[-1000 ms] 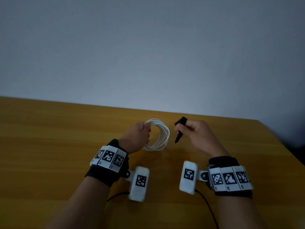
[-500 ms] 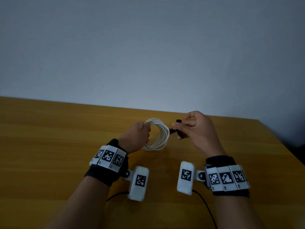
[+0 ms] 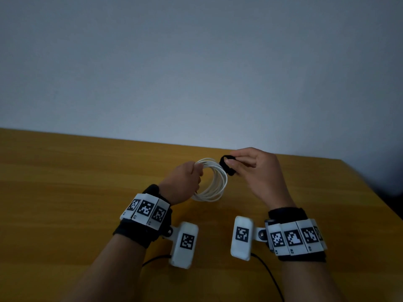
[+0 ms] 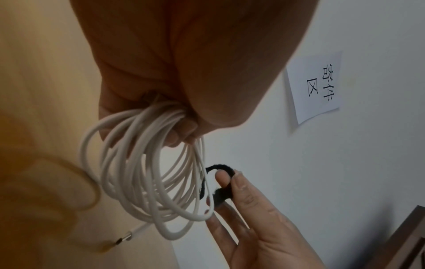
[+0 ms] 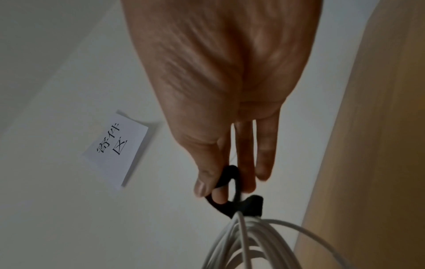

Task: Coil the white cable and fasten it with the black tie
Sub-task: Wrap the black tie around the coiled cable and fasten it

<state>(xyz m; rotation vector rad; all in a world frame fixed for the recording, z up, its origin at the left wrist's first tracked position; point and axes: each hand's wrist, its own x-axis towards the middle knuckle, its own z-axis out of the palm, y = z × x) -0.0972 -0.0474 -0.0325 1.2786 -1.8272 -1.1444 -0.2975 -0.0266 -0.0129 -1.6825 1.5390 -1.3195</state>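
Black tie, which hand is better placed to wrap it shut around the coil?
Probably the right hand: it already pinches the black tie at the white cable coil's edge, while the left hand grips the loops.

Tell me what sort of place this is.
Probably a plain indoor workroom or office: a bare wooden table against a blank pale wall, with a printed paper sign stuck to the wall.

cable [image 3: 214, 182] in left hand [image 3: 183, 184] | tie [image 3: 225, 165] at its right, seemingly touching | above table [image 3: 65, 182]
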